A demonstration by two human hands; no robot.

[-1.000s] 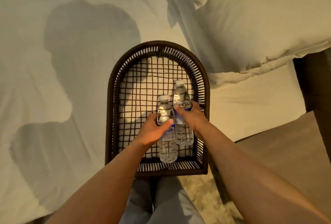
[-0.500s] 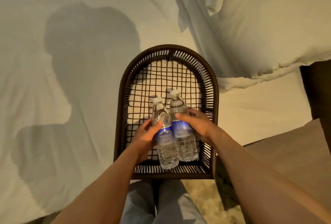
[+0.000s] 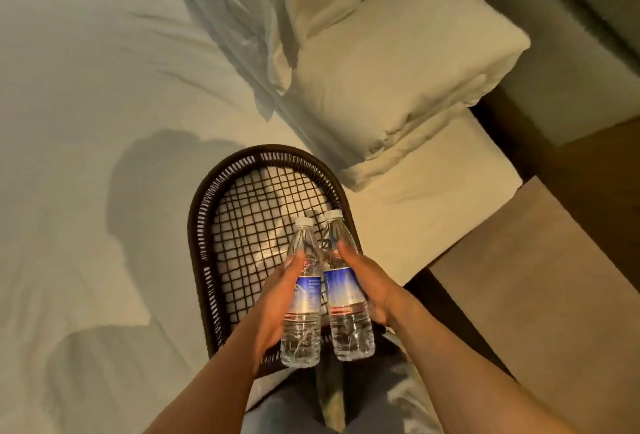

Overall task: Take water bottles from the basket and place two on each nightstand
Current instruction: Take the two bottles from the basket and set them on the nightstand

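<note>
Hands grip two bottles, hiding the basket's near rim.

Clear glossy plastic bottles; dark woven wicker basket; matt creased cloth sheet

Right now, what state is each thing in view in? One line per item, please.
Left bottle: capped, full of water, gripped by the left hand, raised over the basket's near edge.
Right bottle: capped, full, gripped by the right hand, beside the first.
Basket: on the bed, no other bottles visible inside.
Bed sheet: wrinkled.
Pillow: lying at the head of the bed.
</note>
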